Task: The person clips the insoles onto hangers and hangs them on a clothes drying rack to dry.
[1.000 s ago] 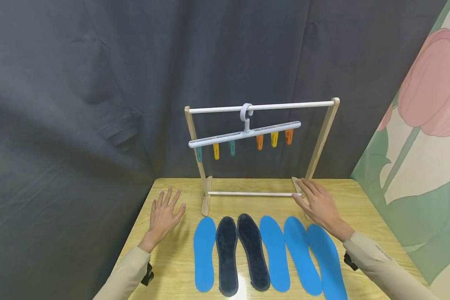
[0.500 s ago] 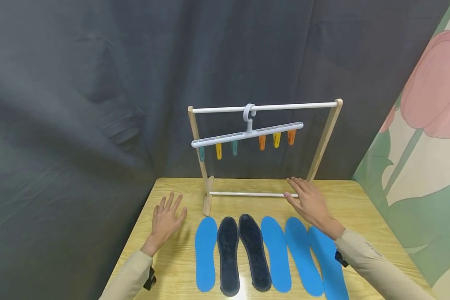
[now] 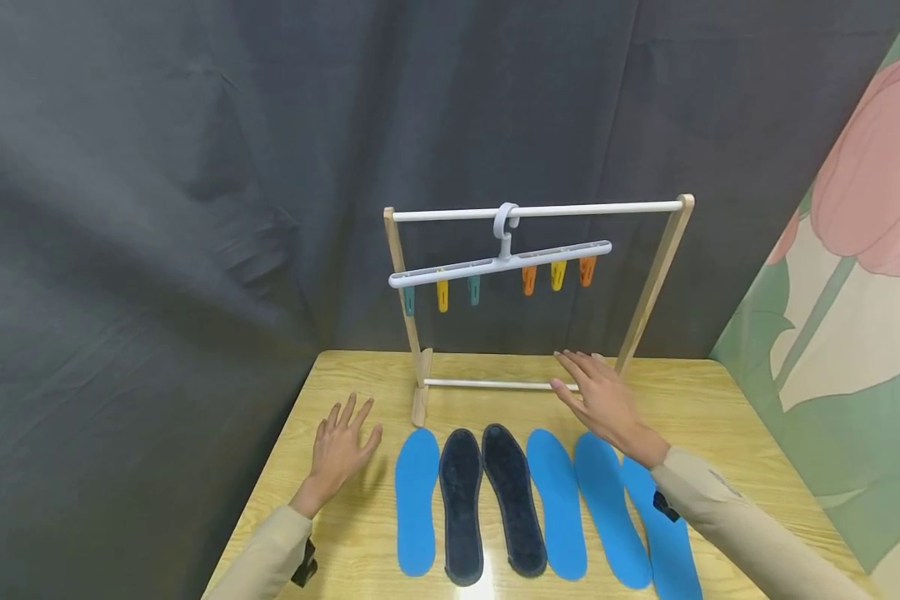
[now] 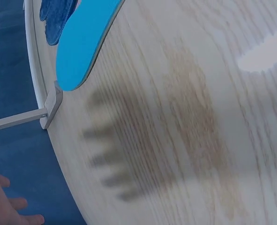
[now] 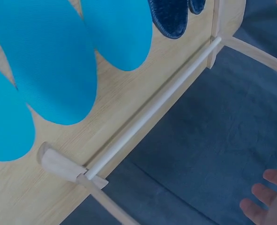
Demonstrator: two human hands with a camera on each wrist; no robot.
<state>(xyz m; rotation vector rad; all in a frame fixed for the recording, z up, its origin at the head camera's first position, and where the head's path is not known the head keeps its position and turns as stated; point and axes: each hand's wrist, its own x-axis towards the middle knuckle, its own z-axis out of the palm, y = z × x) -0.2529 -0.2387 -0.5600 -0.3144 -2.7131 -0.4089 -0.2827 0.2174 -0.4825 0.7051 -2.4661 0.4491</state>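
My left hand (image 3: 337,454) hovers over the table's left side with fingers spread, holding nothing; its shadow falls on the wood in the left wrist view. A blue insole (image 3: 416,504) lies to its right. Beside that are two dark fuzzy insoles, a left one (image 3: 461,508) and a right one (image 3: 515,500). Three more blue insoles follow, the nearest of them (image 3: 558,508) whole in view. Above the far ends of the others, my right hand (image 3: 600,404) reaches over with straight fingers, gripping nothing. The right forearm partly hides the rightmost blue insole (image 3: 667,542).
A wooden rack (image 3: 660,267) with white rods stands at the table's back. From its top rod hangs a pale clip hanger (image 3: 457,271), tilted, bearing teal, yellow and orange clips. Behind is a dark curtain (image 3: 195,208); a flower-painted wall (image 3: 870,333) is at right.
My right hand has moved left, from near the rack's right foot toward its lower rod. The left hand has drawn slightly nearer to me. The head view has shifted a little; the insoles stay put.
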